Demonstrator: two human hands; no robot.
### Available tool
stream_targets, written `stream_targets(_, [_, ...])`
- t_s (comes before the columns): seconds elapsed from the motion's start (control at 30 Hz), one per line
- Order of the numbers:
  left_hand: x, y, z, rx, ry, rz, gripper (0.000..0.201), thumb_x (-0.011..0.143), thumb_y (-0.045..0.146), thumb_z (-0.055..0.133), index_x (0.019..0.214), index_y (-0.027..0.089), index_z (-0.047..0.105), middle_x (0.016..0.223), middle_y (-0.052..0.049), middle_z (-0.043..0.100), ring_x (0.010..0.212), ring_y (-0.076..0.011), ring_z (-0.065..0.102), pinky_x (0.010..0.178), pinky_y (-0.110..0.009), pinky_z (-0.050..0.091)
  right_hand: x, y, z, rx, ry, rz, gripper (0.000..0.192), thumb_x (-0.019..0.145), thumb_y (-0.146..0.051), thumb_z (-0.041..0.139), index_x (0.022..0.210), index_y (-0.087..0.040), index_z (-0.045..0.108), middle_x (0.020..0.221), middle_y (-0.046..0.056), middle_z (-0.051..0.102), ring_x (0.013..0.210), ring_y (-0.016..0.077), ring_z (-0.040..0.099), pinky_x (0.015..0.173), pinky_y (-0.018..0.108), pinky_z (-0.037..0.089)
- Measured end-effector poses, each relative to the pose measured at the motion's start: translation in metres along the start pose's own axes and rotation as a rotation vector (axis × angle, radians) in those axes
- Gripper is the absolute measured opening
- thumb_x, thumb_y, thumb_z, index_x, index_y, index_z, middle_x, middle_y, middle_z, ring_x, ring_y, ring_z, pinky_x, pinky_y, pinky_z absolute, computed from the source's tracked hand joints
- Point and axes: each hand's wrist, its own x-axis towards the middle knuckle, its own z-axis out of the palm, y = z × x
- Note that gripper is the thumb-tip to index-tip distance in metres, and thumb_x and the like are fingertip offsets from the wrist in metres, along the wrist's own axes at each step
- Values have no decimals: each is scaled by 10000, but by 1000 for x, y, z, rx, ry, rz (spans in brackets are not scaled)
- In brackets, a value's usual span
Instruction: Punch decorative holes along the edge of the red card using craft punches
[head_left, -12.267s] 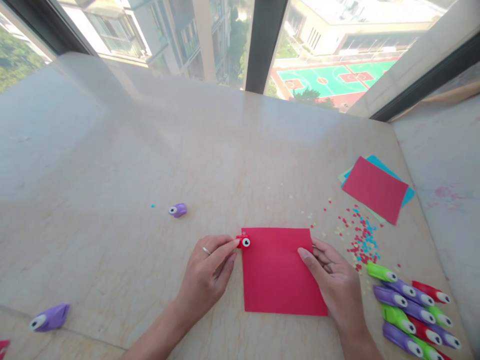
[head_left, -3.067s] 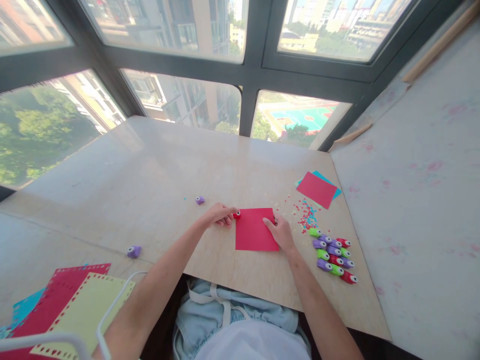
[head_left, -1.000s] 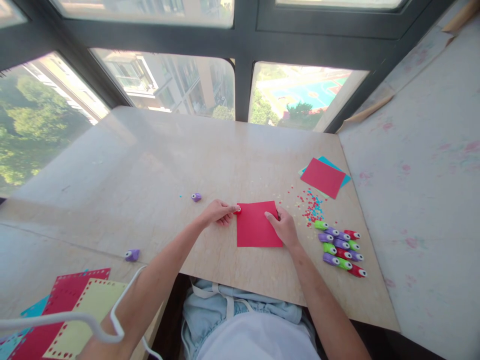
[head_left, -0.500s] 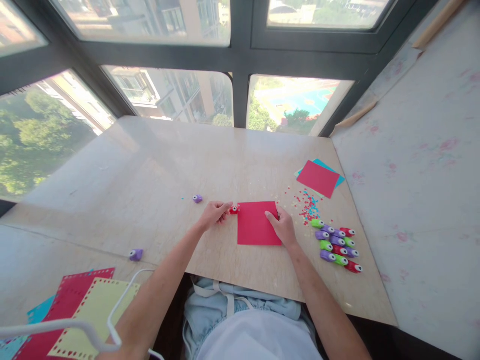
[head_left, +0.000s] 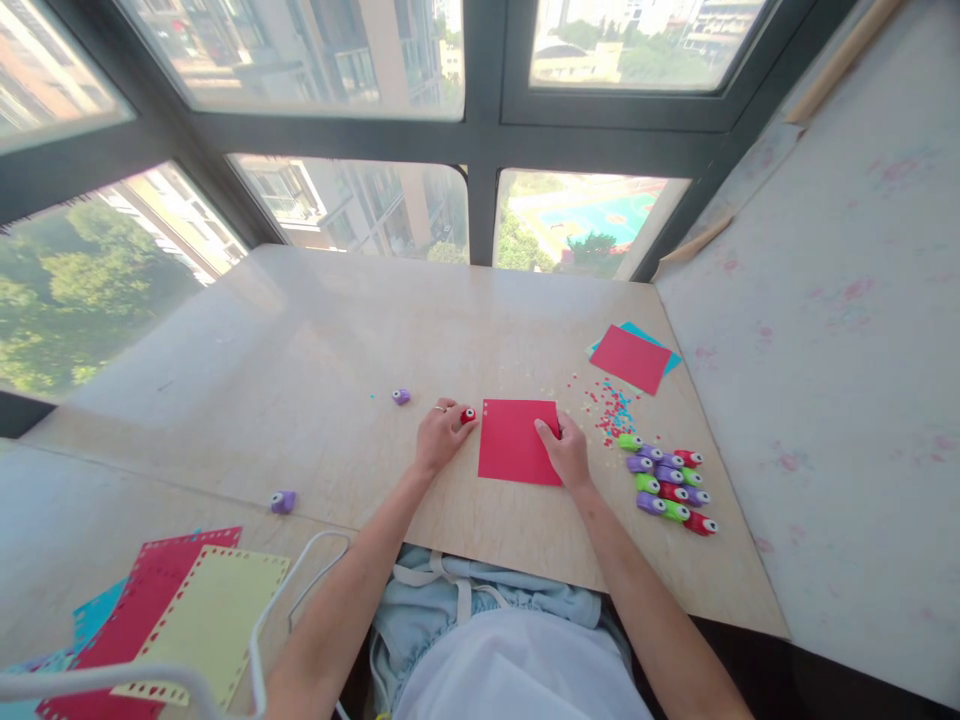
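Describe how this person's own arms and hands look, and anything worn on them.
Both arms are bare from wrist to above the elbow, with no sleeves, watch or gloves in view. The left hand wears a thin silvery ring on one finger. The right hand shows no ring or other jewellery. Nails are too small to judge. Light blue clothing shows at the lap.
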Motion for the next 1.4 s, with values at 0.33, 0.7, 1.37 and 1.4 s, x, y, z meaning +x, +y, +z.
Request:
stream_targets(0.33, [0,-14,2,-595,322,-347,363,857,510,593,971,166,579,819,-35,616,609,-131,589,590,-251,472,-1,3,2,-33,14,-34,245,829,-435,548,797,-195,592,707,18,623,656,187,551,656,306,443])
stream_targets(0.7, [1,-6,-1,-641,287,-372,354,835,515,612,885,166,575,747,-13,598,583,-115,563,560,-228,462,7,-5,6,368,-367,202,415,732,-466,686,1015,-163,665,891,86,744,769,251,710,703,388,574])
stream_targets(1.37, [-7,-5,-5,-612,271,-399,374,805,529,634,867,162,596,750,-23,602,623,-127,569,582,-230,469,-28,10,-41,272,276,340,284,728,-460,627,842,-201,601,753,39,700,637,222,650,552,310,516])
stream_targets(1.4, [-7,-4,-5,-615,268,-401,377,805,532,634,868,162,596,751,-23,602,623,-128,570,586,-233,472,-35,11,-45,290,257,341,300,734,-471,630,867,-203,606,752,34,701,631,222,651,540,309,513])
